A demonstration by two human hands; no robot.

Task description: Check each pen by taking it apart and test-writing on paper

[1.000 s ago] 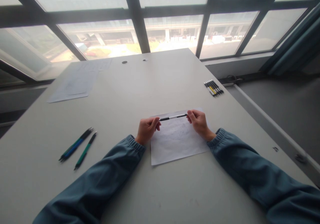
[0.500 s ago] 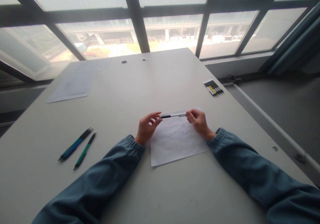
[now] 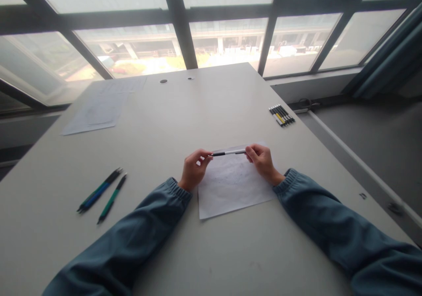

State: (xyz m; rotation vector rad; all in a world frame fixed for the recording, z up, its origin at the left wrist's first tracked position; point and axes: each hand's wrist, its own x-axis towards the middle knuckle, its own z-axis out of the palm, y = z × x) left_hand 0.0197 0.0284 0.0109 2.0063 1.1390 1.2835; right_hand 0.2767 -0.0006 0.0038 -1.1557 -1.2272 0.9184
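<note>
Well left of our left hand: three pens, green and blue, lying side by side on the desk. Far left and beyond it: loose sheets. Beyond our right hand, near the desk's right edge: a row of pens, black, white, one yellow. Beyond both hands: two round holes, then the window. Far right: a curtain.

No text, label, brand or number can be read. The sheet under the hands carries only faint pencil marks, too pale to make out, and the papers at the table's far left corner are blurred.
</note>
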